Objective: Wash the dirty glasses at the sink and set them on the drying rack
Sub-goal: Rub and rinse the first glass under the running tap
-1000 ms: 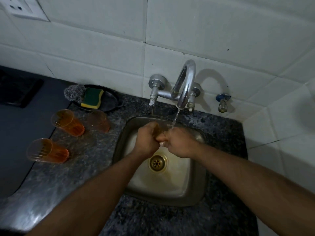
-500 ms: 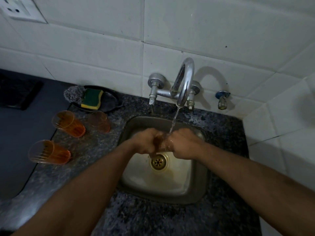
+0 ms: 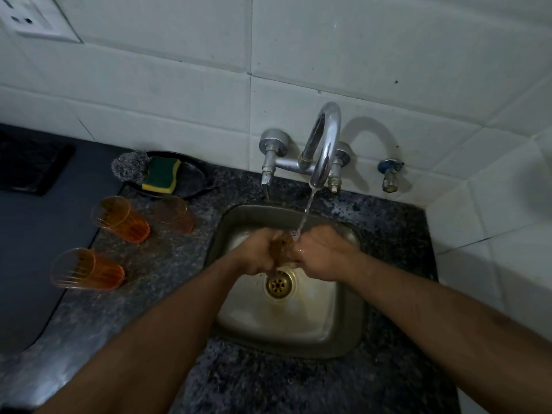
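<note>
Over the steel sink (image 3: 343, 330) my left hand (image 3: 257, 252) and my right hand (image 3: 322, 253) both grip one amber glass (image 3: 280, 248), which shows only as a brown patch between them. Water runs from the chrome tap (image 3: 324, 144) onto the glass and my right fingers. Three more amber glasses stand on the speckled counter left of the sink: one (image 3: 119, 218), one (image 3: 174, 215) and one (image 3: 86, 270).
A black dish (image 3: 194, 174) behind the glasses holds a green-and-yellow sponge (image 3: 161, 174) and a steel scrubber (image 3: 130, 167). A dark mat (image 3: 30, 264) covers the counter at the far left. A small valve (image 3: 389, 174) sits on the tiled wall right of the tap.
Both hands with the glass have dropped a little lower in the basin, closer to the drain. The water stream now shows longer above them.
</note>
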A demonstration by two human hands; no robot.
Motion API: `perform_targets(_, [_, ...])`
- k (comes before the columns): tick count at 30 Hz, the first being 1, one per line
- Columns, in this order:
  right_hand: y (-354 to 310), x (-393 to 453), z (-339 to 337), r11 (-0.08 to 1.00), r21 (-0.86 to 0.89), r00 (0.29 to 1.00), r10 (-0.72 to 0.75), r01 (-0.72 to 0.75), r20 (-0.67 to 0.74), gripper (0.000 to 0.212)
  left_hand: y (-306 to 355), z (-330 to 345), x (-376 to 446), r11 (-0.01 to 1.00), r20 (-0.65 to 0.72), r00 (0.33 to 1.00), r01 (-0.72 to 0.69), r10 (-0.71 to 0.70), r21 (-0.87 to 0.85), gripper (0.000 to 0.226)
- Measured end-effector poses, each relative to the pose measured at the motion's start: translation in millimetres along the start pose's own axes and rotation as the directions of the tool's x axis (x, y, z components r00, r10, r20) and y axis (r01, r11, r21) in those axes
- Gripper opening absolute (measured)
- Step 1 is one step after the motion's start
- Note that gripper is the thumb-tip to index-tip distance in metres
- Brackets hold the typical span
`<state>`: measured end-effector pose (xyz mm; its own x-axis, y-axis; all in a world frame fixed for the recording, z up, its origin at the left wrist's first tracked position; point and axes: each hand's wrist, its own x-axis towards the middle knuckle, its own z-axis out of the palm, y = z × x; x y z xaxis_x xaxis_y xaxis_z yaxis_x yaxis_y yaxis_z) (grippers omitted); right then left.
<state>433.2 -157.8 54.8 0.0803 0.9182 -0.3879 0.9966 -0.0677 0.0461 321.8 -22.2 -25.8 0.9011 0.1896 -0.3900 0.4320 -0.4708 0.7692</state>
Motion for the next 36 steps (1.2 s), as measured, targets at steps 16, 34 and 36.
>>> perform_targets(16, [-6, 6, 11, 0.906, 0.4, 0.988, 0.152, -0.137, -0.006, 0.018, 6, 7, -4, 0.987, -0.347, 0.938, -0.077, 0.023, -0.143, 0.041])
perform_targets(34, [4, -6, 27, 0.561, 0.827, 0.847, 0.43, 0.02, -0.312, 0.054, 9, 12, -12, 0.813, -0.104, 0.992, -0.001, -0.073, -0.582, 0.056])
perform_targets(36, [-8, -11, 34, 0.302, 0.951, 0.751, 0.612, 0.066, -0.247, 0.075, 10, 15, -17, 0.752, -0.108, 0.991, -0.009, -0.083, -0.659, 0.065])
